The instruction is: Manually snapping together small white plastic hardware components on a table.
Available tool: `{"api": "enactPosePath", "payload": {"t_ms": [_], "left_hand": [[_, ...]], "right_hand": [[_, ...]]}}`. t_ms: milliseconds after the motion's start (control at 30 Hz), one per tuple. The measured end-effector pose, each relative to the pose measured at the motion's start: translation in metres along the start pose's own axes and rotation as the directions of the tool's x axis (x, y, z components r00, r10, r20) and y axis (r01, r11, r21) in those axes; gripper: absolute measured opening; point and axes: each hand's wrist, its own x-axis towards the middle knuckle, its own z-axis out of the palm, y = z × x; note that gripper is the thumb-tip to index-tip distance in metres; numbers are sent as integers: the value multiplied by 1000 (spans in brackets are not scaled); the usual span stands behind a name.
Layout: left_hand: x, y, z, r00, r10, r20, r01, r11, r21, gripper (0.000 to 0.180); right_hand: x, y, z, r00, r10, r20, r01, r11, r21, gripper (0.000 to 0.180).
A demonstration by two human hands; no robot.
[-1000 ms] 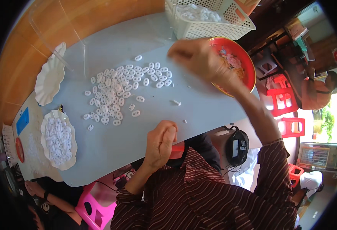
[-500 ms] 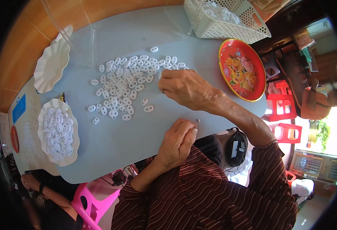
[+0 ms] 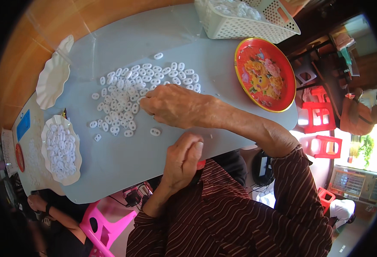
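Note:
Small white oval plastic pieces, each with two holes, form a loose pile on the grey table. Over the pile's right edge is my right hand, palm down. Its fingers are bent and drawn together, their tips hidden beneath the hand. One loose white piece lies just below that hand. My left hand is closed near the table's front edge, thumb pressed against the curled fingers. What it holds, if anything, is hidden.
A scalloped white dish full of white pieces stands at left, another scalloped dish behind it. A red floral tray and white perforated basket are at right. Someone's forearm shows lower left, beside a pink stool.
My right hand has moved left, farther onto the pile's right side. My left hand stays closed near the front edge. The whole view has shifted slightly.

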Motion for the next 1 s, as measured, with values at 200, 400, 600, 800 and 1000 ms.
{"api": "enactPosePath", "payload": {"t_ms": [200,400,600,800,1000], "left_hand": [[6,-2,3,993,38,-113,-43,998,-43,16],[27,17,10,951,-4,-308,9,1000,15,21],[30,8,11,965,51,-259,-31,996,82,21],[33,10,22,953,90,-291,-65,993,94,17],[34,15,37,955,99,-279,-51,983,177,15]], "right_hand": [[-40,6,-28,969,155,-191,-48,881,471,4],[-79,-3,-36,936,326,-130,-170,746,644,6],[-97,-2,-34,922,373,-105,-182,656,732,7],[-108,-6,-35,888,425,-176,-190,688,701,7],[-124,-4,-31,851,377,-365,-117,814,569,8]]}}
